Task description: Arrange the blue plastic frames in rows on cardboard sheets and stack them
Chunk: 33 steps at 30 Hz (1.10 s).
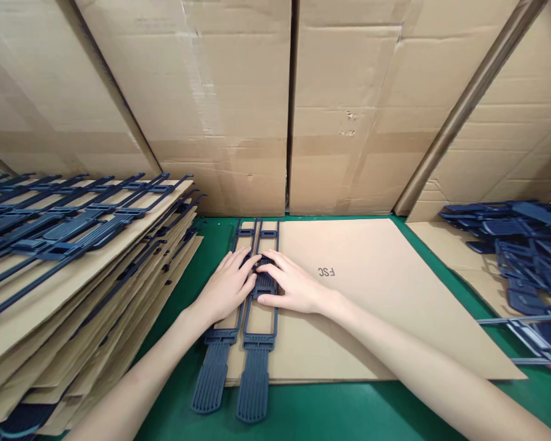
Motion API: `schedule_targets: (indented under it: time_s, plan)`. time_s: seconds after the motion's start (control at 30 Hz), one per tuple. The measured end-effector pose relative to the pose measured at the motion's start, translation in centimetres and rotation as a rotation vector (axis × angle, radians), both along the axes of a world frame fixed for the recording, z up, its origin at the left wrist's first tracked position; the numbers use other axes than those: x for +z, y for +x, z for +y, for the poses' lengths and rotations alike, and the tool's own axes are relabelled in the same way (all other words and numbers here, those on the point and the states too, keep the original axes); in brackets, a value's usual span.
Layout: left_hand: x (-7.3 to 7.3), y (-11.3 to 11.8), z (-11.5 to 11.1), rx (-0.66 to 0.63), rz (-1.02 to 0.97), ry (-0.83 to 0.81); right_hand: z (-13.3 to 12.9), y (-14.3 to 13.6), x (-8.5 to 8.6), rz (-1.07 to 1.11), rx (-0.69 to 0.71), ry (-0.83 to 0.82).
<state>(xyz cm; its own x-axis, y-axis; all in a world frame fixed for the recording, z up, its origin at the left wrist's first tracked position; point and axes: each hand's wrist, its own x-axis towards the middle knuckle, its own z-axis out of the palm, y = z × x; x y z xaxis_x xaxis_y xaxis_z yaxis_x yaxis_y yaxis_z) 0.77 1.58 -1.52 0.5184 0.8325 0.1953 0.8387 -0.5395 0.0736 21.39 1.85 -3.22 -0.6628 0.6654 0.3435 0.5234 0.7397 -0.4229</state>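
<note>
Two long dark blue plastic frames lie side by side on the left edge of a cardboard sheet printed "FSC". Each has two thin rails and a ribbed paddle-like end; the right frame and the left frame both overhang the sheet's front edge. My left hand rests on the left frame's middle, fingers stretched toward the other frame. Over the ribbed middle piece of the right frame, my right hand lies with its fingers apart. The fingertips of both hands nearly meet, and part of each frame is hidden beneath them.
A tall stack of cardboard sheets layered with similar blue frames stands at left. More blue plastic parts are heaped on cardboard at right. Large cardboard boxes form a wall behind the green table.
</note>
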Motion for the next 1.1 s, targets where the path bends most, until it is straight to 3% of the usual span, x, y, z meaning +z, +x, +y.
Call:
schedule_targets:
  time_s: [0.37,0.53,0.63,0.73,0.83,0.97,1.03,1.1]
  plan:
    - [-0.2,-0.2,0.3,-0.010,0.037,0.038,0.1,0.2,0.2,-0.038,-0.004,0.069]
    - [-0.6,-0.7,0.9,-0.028,0.047,0.054,-0.2,2.4,2.6,-0.067,-0.072,0.198]
    - [-0.8,-1.0,1.4,-0.049,0.028,0.069,-1.3,6.2,4.7,-0.038,-0.163,0.252]
    - [-0.9,-1.0,1.6,-0.044,0.021,0.065,-2.5,12.1,6.0,-0.068,-0.320,0.255]
    - [-0.8,-1.0,1.6,-0.026,0.025,0.059,-2.9,19.5,6.2,-0.191,-0.625,0.250]
    - [-1.0,-1.1,1.8,-0.027,0.028,0.065,-3.7,28.8,5.9,-0.609,-1.120,0.128]
    - [-1.2,-1.3,2.0,-0.033,0.028,0.074,-5.0,32.1,5.8,-0.688,-1.254,0.035]
    - [-1.4,-1.4,2.1,-0.040,0.030,0.080,-6.7,34.0,5.5,-0.690,-1.295,0.025]
